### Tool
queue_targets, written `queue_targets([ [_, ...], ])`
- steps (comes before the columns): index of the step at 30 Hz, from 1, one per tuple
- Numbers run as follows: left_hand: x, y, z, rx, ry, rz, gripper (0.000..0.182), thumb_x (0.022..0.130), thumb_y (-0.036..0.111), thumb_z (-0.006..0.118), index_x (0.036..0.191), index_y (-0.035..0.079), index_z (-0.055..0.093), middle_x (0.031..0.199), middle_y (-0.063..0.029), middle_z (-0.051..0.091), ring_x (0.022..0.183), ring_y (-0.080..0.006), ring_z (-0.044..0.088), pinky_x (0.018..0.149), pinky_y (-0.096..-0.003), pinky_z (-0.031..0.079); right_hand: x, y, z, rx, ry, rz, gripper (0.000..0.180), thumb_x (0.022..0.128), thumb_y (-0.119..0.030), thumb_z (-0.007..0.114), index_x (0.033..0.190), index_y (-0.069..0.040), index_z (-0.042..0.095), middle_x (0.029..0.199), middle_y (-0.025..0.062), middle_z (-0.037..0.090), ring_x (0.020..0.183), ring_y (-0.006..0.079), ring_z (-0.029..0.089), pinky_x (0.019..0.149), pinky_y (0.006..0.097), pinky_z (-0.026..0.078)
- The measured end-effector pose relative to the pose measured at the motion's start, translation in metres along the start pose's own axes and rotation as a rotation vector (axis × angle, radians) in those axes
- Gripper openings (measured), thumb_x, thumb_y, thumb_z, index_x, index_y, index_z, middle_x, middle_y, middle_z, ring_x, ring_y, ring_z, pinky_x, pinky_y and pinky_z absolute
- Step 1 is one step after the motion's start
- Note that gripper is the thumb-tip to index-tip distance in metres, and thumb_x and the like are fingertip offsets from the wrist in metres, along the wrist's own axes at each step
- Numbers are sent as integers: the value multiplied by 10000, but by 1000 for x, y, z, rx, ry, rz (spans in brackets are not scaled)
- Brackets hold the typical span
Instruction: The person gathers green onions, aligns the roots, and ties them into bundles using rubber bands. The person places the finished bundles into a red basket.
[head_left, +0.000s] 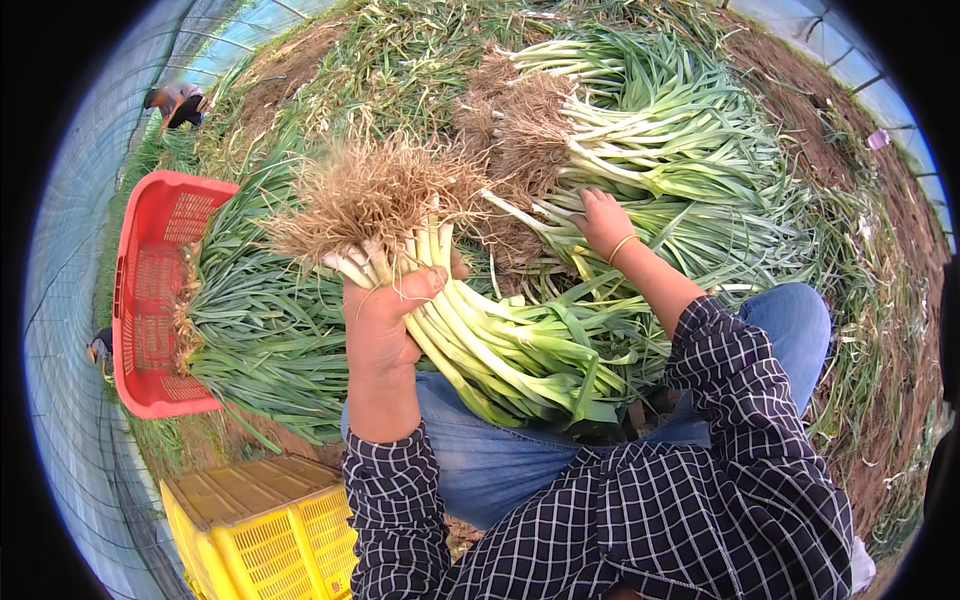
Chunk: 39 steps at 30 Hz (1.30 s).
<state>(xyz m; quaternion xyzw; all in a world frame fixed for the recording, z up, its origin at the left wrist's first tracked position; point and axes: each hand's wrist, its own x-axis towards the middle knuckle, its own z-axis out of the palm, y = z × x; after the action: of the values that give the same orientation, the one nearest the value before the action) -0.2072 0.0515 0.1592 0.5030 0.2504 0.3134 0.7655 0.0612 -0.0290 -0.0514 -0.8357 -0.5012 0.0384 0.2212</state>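
Observation:
A thick bunch of leek-like allium plants (469, 322) is gripped in my left hand (390, 315). My thumb crosses the pale stems just below the dense brown roots (375, 195), and the green leaves droop right over my jeans. My right hand (604, 221), with a yellow band at the wrist, touches pale stems (544, 217) at the near side of the pile. Whether its fingers close around any stem cannot be made out. Beyond it lie more bunches (637, 142), roots to the left and leaves to the right.
At left a red plastic crate (135, 300) lies behind a mass of allium plants (277, 322). A yellow crate (285, 544) stands upside down at lower left. Loose leaves (375, 82) litter the soil. Two people (180, 103) are at the far left, by the plastic tunnel wall (82, 247).

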Motion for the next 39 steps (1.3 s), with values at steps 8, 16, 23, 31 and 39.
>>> queue_targets([
  [8, 13, -4, 0, -9, 54, -7, 426, 701, -18, 615, 1113, -63, 521, 887, -172, 640, 752, -251, 655, 667, -345, 570, 26, 22, 9, -276, -319, -167, 455, 795, -265, 644, 1137, -13, 481, 982, 190, 626, 948, 347, 599, 823, 423, 493],
  [16, 13, -9, 4, -39, 91, 17, 430, 692, -44, 628, 1110, -65, 529, 908, -163, 644, 762, -262, 663, 710, -362, 569, 5, 14, -96, 291, -262, -322, 361, 879, -285, 584, 1084, -12, 467, 841, 230, 604, 799, 421, 578, 716, 449, 465],
  [23, 12, -8, 10, -75, -53, -35, 498, 644, -26, 646, 1126, -62, 530, 900, -163, 643, 775, -272, 663, 701, -370, 575, -20, -58, -158, 840, -505, -338, 408, 984, -382, 447, 1106, -6, 544, 753, 34, 537, 708, 147, 490, 660, 322, 432],
  [31, 11, -10, 9, -122, -83, -27, 532, 624, -23, 647, 1141, -50, 525, 935, -154, 640, 758, -275, 668, 673, -384, 583, -31, -96, -148, 813, -255, -446, 489, 954, -411, 485, 1266, -35, 450, 777, 89, 591, 732, 209, 578, 645, 320, 450],
  [39, 14, -13, -2, -169, -35, 53, 430, 679, -33, 635, 1102, -50, 561, 910, -155, 644, 760, -280, 666, 664, -388, 584, -18, -100, -214, 428, 9, -294, 342, 910, -318, 587, 1100, -52, 488, 670, 95, 564, 576, 247, 556, 549, 358, 446],
])
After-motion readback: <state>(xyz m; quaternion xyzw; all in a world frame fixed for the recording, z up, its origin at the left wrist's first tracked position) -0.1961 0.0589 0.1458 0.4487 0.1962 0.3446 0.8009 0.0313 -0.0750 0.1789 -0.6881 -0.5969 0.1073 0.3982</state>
